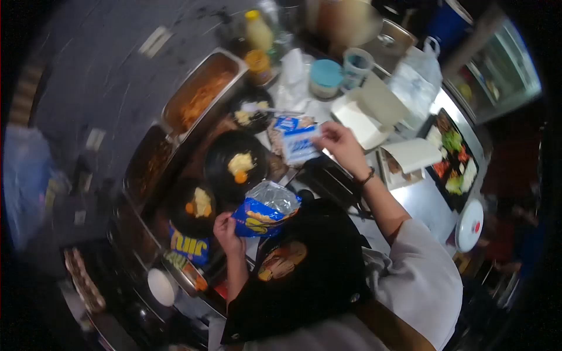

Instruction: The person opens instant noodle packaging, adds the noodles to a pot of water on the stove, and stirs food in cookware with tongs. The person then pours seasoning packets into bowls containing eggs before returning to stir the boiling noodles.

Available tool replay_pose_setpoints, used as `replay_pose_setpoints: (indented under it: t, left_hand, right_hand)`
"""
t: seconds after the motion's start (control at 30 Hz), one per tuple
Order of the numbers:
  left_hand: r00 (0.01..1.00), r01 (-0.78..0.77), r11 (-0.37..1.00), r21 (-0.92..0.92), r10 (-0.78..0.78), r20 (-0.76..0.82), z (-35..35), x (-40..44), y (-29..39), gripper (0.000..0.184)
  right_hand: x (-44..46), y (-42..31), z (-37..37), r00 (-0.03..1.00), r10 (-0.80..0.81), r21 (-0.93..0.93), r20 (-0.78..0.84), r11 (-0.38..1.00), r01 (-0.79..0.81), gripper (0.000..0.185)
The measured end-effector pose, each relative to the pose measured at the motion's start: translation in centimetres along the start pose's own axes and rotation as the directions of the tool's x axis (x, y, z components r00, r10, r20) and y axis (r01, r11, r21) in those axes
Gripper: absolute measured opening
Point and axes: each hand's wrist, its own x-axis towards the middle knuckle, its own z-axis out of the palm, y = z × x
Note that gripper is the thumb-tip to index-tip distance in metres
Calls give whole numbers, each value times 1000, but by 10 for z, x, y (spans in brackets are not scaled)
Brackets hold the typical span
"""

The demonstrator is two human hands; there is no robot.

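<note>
Head view: the left hand (227, 231) pinches a blue, yellow-printed packet (257, 217), its silver-lined mouth gaping; the right hand's (335, 140) grip is closed on a white-and-blue sachet (300, 149) (lettering blurred) at the packet's one o'clock. A dark pan (219, 161) crowds eleven; metal tabletop (417, 202) shows at three.

The snack bag (257, 219) is glossy, foil-lined plastic, a tray (227, 62) shiny metal, a box (381, 98) seemingly matt card
</note>
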Motion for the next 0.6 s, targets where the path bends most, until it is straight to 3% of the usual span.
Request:
replay_pose_setpoints:
  t: [0.03, 0.07, 0.1, 0.17, 0.23, 0.3, 0.37, 0.43, 0.5, 0.57, 0.6]
  left_hand:
    - [1000, 0, 1000, -20, 0, -22, 1, -4, 1, 11]
    - [1000, 9, 999, -44, -10, -24, -2, -7, 4, 11]
    - [999, 23, 994, -107, -26, -33, -13, -8, -3, 12]
    - [997, 26, 992, -124, -34, -69, -13, -15, 5, 14]
    - [997, 6, 993, -121, -15, -79, -18, -21, 11, 14]
    - [995, 1, 989, 149, 13, -96, -12, -27, 34, 14]
    - [981, 39, 947, 319, 24, -192, -15, -34, 42, 14]
    - [975, -91, 987, 132, 115, -192, -42, -35, 8, 16]
    - [944, -90, 991, -96, 54, -324, -35, -36, 21, 16]
    - [920, -139, 989, -57, 108, -376, -38, -33, 49, 29]
    - [912, -197, 979, -59, 161, -377, -40, -29, 68, 29]
  right_hand:
    - [16, 18, -5, 1000, -15, 161, 10, 987, 13, 23]
    - [27, 19, -4, 999, 18, 148, 27, 989, -22, 26]
    - [46, 38, -3, 989, 150, -109, -2, 983, -150, 35]
    - [51, 45, 16, 989, -90, -588, -117, 809, 4, 54]
    - [46, 45, 35, 971, -237, -576, -11, 796, 188, 80]
    - [23, 8, 55, 898, -220, -337, 380, 872, 356, 94]
    - [-3, -28, 86, 626, -372, -51, 686, 833, 551, 95]
    - [-33, -60, 124, 515, -239, -52, 823, 872, 487, 88]
    - [-35, -63, 156, 525, -194, -83, 829, 885, 459, 70]
    - [-26, -97, 175, 496, -104, -144, 862, 889, 436, 47]
    - [-22, -128, 183, 515, -199, -117, 834, 848, 517, 34]
